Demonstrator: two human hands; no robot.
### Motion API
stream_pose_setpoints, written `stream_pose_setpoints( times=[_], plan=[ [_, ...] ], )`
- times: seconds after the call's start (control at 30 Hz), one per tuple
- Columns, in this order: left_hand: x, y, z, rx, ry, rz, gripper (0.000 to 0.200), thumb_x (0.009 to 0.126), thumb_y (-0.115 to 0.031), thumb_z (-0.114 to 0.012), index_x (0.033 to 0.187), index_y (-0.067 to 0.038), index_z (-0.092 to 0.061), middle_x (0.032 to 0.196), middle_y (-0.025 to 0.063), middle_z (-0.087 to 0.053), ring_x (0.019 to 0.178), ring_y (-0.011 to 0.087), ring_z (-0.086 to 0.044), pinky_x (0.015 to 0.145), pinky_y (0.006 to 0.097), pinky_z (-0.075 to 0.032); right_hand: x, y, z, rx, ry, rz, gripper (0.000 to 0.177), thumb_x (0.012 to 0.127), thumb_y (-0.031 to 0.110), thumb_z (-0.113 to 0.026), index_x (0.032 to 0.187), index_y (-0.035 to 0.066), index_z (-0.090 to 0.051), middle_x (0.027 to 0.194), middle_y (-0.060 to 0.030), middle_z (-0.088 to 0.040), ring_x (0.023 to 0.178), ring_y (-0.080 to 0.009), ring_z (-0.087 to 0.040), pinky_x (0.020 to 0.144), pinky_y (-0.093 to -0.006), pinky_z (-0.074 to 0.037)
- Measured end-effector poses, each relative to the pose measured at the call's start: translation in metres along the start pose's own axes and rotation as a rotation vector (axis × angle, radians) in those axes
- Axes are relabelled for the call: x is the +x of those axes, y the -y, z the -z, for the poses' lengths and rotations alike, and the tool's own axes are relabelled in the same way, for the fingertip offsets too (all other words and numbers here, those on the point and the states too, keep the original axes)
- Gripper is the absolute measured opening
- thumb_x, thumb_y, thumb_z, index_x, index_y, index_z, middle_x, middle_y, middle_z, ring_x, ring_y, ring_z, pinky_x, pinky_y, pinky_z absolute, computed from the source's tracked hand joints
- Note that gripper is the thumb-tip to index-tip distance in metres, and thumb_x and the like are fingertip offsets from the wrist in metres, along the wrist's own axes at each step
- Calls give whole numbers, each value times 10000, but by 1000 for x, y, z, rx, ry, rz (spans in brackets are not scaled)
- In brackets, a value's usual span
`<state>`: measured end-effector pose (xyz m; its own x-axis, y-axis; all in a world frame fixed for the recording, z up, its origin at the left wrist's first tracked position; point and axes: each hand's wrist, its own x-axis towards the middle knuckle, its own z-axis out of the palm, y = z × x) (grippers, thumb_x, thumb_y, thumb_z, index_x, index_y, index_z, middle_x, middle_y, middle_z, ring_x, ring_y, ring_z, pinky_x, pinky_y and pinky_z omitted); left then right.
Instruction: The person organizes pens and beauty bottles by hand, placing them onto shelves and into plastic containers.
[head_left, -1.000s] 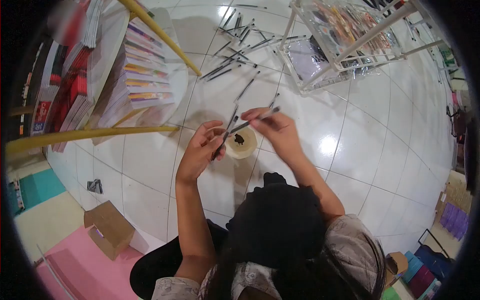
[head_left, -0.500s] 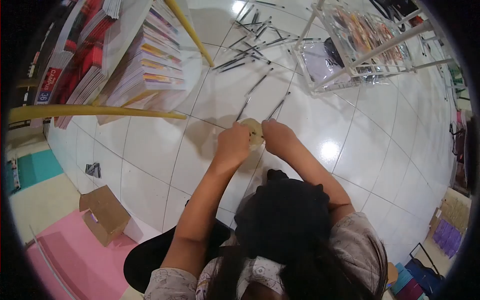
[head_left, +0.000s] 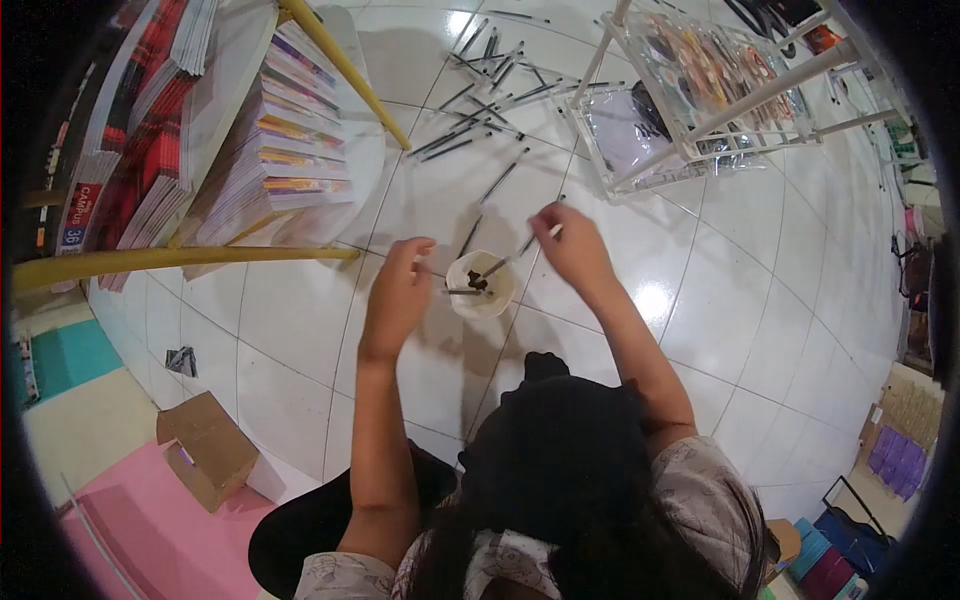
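A whitish round tub (head_left: 468, 303) stands on the tiled floor between my hands, with a few dark-tipped pens (head_left: 492, 270) leaning in it and over its rim. My left hand (head_left: 395, 300) is raised just left of the tub, its fingers loosely apart and holding nothing. To the upper right, my right hand (head_left: 572, 245) hovers with slightly curled, blurred fingers, thumb and forefinger apart. Its fingertips overlap a dark pen (head_left: 527, 243) on the floor. Another pen (head_left: 470, 236) lies just beyond the tub.
Many black pens (head_left: 490, 100) are scattered farther out on the tiles. A book shelf with yellow legs (head_left: 300, 254) stands left, a white wire rack (head_left: 650, 170) of clear packets at upper right. A cardboard box (head_left: 208, 445) sits at lower left.
Both hands have parted from the tub, the left moving left and the right moving up and right. The tub's inside and the pens leaning in it now show.
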<state>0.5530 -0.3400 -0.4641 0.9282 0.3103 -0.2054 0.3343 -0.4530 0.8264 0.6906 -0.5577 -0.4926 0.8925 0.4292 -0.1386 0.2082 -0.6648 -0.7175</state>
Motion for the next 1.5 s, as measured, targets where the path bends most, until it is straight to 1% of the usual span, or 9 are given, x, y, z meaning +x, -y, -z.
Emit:
stream_pose_setpoints(
  times=[0.13,0.2,0.4,0.77,0.87,0.97,1.17,1.37,1.5],
  plan=[
    [-3,85,-10,39,17,-104,444,789,-33,-581,1226,-37,-500,1168,155,-559,1042,294,-562,891,376,-456,39,-50,-25,-350,103,-387,445,810,425,-635,862,-16,-600,847,-195,-650,799,-355,-642,699,-422,-508],
    [-8,105,-28,310,25,-382,755,712,-86,-719,1367,-9,-350,1292,208,-471,1201,347,-466,1014,390,-390,39,-53,-41,-360,84,-279,486,782,445,-660,872,-27,-592,845,-199,-648,815,-348,-646,711,-417,-512],
    [-33,74,-89,-134,-41,-161,1209,580,-135,-856,1468,-19,-43,1471,201,-235,1316,323,-358,1094,378,-300,42,-68,-73,-177,30,-23,342,782,298,-648,919,-4,-564,823,-172,-650,753,-330,-637,676,-423,-502],
    [-50,87,-98,-70,-79,-95,862,548,-196,-848,1255,-15,-389,1170,160,-503,1149,302,-499,946,383,-432,43,-71,-94,878,414,-396,189,868,167,-534,922,-14,-525,671,-117,-599,567,-159,-598,523,-313,-489],
    [-80,102,-96,98,-74,-170,830,541,-251,-853,1218,-29,-427,1152,145,-516,1111,298,-521,938,371,-437,25,-49,-90,453,237,-341,189,876,168,-504,924,-13,-526,655,-141,-601,533,-198,-598,518,-348,-499],
    [-97,100,-99,50,-86,-161,839,535,-279,-866,1217,-36,-442,1162,130,-525,1091,277,-538,939,356,-446,15,-39,-92,137,276,-231,200,863,158,-524,987,1,-531,691,-140,-602,615,-253,-634,574,-389,-507],
    [-108,95,-107,-336,-180,-25,861,530,-282,-885,1232,-40,-450,1172,110,-541,1063,232,-567,938,331,-463,21,-25,-93,-388,281,704,244,784,162,-567,1003,55,-560,999,-92,-572,961,-265,-578,823,-432,-467],
    [-106,93,-102,-280,-163,25,841,553,-266,-881,1226,-28,-437,1168,106,-548,1065,229,-567,934,334,-460,59,-33,-107,-486,166,1341,302,826,175,-529,1107,65,-541,989,-84,-539,961,-257,-545,856,-384,-435],
    [-104,87,-101,-389,-127,79,818,574,-253,-874,1218,-24,-424,1167,104,-549,1071,219,-563,937,338,-455,86,-36,-84,-411,293,1092,292,839,187,-530,1103,64,-544,995,-90,-548,962,-265,-550,846,-370,-437]
  ],
)
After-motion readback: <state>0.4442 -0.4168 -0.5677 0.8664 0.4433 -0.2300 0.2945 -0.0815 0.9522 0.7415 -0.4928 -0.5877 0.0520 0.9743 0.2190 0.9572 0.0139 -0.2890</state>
